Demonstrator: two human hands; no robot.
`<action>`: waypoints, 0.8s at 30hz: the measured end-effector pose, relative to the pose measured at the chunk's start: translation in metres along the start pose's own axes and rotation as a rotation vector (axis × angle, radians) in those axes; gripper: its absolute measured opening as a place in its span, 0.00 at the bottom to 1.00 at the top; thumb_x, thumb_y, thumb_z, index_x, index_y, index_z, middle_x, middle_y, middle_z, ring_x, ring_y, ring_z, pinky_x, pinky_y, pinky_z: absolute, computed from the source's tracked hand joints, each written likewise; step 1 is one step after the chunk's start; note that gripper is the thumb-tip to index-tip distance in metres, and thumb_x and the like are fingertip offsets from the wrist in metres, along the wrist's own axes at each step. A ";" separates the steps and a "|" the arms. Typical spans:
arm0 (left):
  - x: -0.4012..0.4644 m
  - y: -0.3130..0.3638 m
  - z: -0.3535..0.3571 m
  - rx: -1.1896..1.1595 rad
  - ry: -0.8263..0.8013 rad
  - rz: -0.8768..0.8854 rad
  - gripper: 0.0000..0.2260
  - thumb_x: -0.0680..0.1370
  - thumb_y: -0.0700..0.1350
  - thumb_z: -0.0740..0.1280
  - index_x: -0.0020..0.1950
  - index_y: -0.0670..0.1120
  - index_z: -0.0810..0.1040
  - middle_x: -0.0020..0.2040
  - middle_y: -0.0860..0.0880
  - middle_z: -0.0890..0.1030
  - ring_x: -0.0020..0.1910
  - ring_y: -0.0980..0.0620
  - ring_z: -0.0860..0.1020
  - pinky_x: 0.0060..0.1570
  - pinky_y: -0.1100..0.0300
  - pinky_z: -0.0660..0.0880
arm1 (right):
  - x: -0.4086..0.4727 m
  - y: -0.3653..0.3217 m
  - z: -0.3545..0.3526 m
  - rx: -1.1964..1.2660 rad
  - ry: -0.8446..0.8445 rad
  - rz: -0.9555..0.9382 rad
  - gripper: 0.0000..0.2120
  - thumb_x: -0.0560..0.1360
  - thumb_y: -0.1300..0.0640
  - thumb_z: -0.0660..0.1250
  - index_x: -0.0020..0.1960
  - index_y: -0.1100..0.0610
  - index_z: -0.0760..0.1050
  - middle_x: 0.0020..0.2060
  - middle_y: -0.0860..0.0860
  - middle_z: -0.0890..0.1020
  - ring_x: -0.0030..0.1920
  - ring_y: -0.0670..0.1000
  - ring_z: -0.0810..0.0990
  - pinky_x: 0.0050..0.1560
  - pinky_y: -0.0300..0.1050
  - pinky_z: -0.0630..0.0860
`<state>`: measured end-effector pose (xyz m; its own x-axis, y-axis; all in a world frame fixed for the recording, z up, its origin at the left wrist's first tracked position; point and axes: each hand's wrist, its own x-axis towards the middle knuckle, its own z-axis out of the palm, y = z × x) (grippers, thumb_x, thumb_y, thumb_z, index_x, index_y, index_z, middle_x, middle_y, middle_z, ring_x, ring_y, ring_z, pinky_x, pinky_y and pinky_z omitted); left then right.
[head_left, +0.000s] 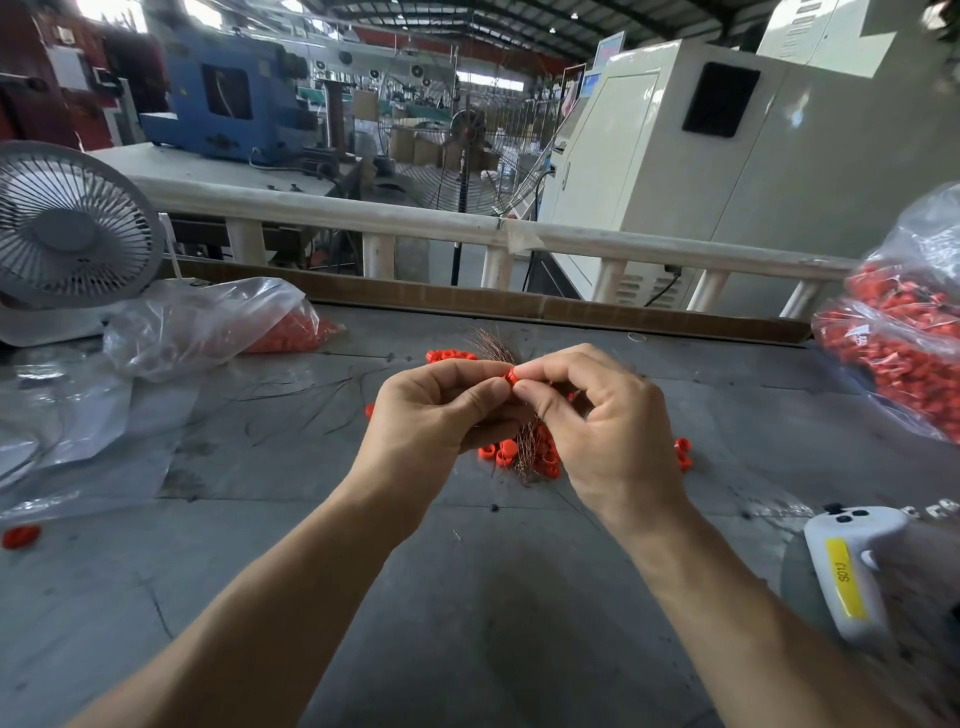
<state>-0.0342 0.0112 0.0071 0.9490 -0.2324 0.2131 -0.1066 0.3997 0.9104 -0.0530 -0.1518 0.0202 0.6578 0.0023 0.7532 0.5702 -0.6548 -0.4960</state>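
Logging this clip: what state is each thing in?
left hand: pinches cap, grips wires.
right hand: pinches cap.
cap: held between both hands.
wires: bundled.
left bag: slumped, partly filled.
right bag: bulging with red parts.
fan: spinning or not, cannot tell.

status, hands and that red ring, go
Left hand and right hand both pinch one small red plastic ring. Thin copper wire bundle passes between them. Loose red rings on grey table below, nothing blocking.

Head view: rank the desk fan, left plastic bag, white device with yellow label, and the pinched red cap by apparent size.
1. desk fan and left plastic bag: look alike; the fan is cut off at the edge.
2. white device, though nearer the camera.
3. red cap.
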 end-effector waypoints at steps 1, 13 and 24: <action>0.000 0.000 0.000 0.000 0.003 0.003 0.08 0.72 0.44 0.73 0.50 0.46 0.88 0.48 0.39 0.87 0.49 0.42 0.87 0.48 0.57 0.83 | 0.000 -0.001 0.000 -0.004 0.003 0.001 0.04 0.75 0.63 0.77 0.47 0.55 0.86 0.43 0.44 0.85 0.47 0.41 0.82 0.50 0.29 0.73; -0.001 -0.003 0.001 0.104 0.075 0.060 0.05 0.78 0.37 0.71 0.52 0.44 0.86 0.45 0.42 0.88 0.46 0.44 0.87 0.48 0.57 0.84 | -0.001 -0.010 0.005 -0.004 -0.034 0.144 0.04 0.76 0.61 0.76 0.49 0.55 0.87 0.45 0.44 0.85 0.47 0.43 0.83 0.50 0.39 0.80; 0.000 -0.004 0.005 0.034 0.175 -0.001 0.05 0.79 0.37 0.71 0.50 0.42 0.87 0.45 0.40 0.87 0.44 0.43 0.87 0.48 0.54 0.84 | -0.007 -0.015 0.013 -0.164 -0.086 0.086 0.09 0.76 0.58 0.75 0.55 0.50 0.84 0.47 0.43 0.80 0.44 0.43 0.77 0.45 0.41 0.77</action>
<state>-0.0349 0.0054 0.0049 0.9860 -0.0733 0.1501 -0.1130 0.3690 0.9225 -0.0605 -0.1320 0.0167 0.7442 0.0010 0.6680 0.4270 -0.7697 -0.4745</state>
